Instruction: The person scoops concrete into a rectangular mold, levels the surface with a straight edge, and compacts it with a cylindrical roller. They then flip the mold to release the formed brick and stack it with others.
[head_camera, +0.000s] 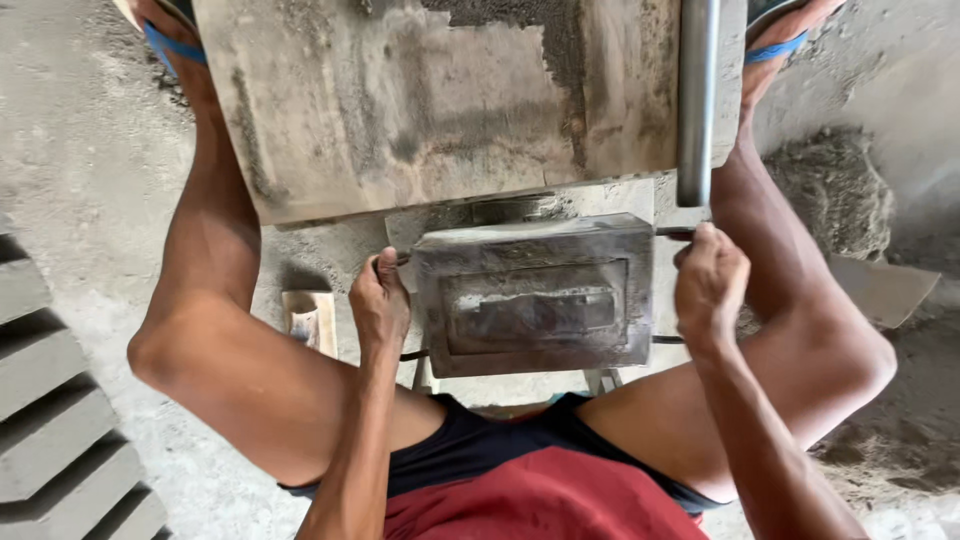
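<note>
Grey metal, dusted with cement, makes up the mould (533, 296) that sits between the person's knees, a boxy frame with a raised rectangular block in its recess. It rests on a small stand whose legs show just below its near edge.

The left hand (379, 303) is clenched around a thin handle (398, 262) that juts from the mould's left side, knuckles up, thumb toward the mould. The right hand (708, 281) is clenched the same way on the matching handle (676, 233) at the mould's right side, near the top corner. Both fists sit just beside the mould's walls, one at each end.

Beyond the mould lies a wide, stained board (440, 100), smeared with dark grit along its upper part. A round steel bar (696, 100) crosses the board's right edge and ends just above the right hand.

The person squats or sits low, bare legs spread to either side, in dark shorts with a red shirt hem at the bottom of the view. Blue sandal straps (172, 45) show at the feet, in the top corners.

On the floor to the left stand grey concrete blocks (55, 420) in a stepped row. A small wooden piece (311, 320) lies just left of the left hand. A heap of damp sand (835, 195) lies at the right, past the right knee, with a flat tile-like slab (880, 290) beside it.
</note>
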